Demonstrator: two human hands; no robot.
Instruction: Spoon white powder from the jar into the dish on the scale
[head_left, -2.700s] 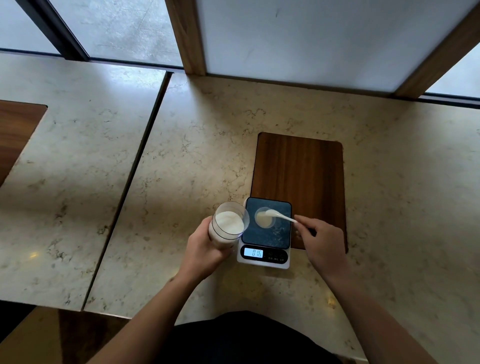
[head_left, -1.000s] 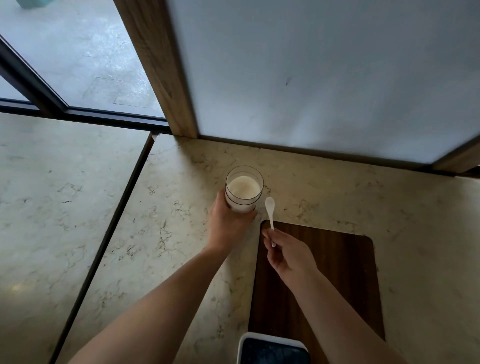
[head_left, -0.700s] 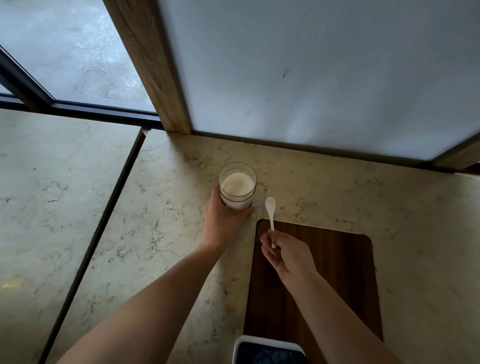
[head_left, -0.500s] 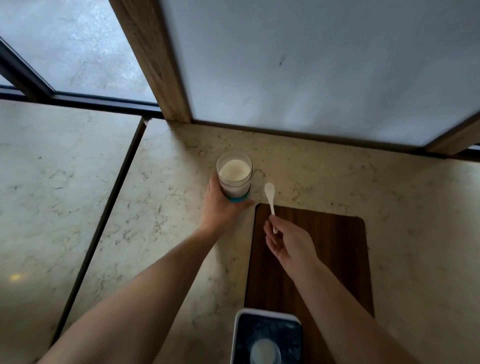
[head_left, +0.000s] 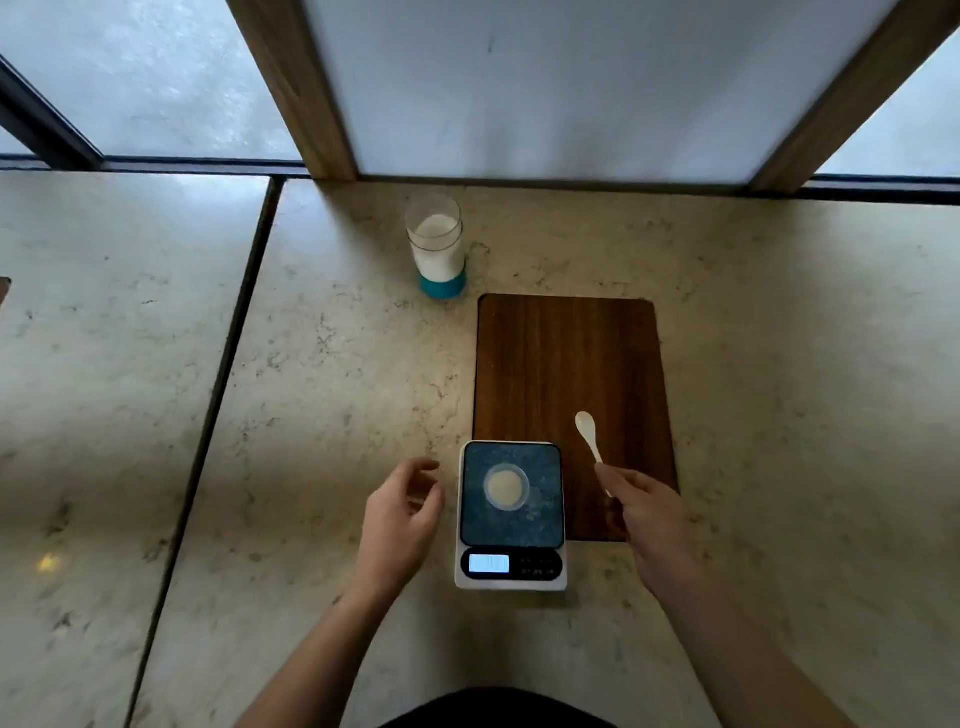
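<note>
A clear glass jar (head_left: 436, 244) of white powder with a teal base stands upright at the far side of the marble counter, with no hand on it. The scale (head_left: 511, 514) sits near me with its display lit. On its dark platform rests a small round dish (head_left: 506, 487) holding white powder. My right hand (head_left: 647, 512) pinches the handle of a white spoon (head_left: 588, 434), whose bowl points away over the wooden board. My left hand (head_left: 400, 519) hovers just left of the scale, fingers curled apart and holding nothing.
A dark wooden board (head_left: 571, 379) lies under the far end of the scale. A dark seam (head_left: 228, 353) divides the marble counter (head_left: 337, 395) into two slabs. A wood-framed window panel (head_left: 545, 88) rises along the counter's back edge.
My left hand has let go of the jar, which now stands alone at the back, and has drawn back beside the scale. My right hand has pulled the spoon back to the scale's right.
</note>
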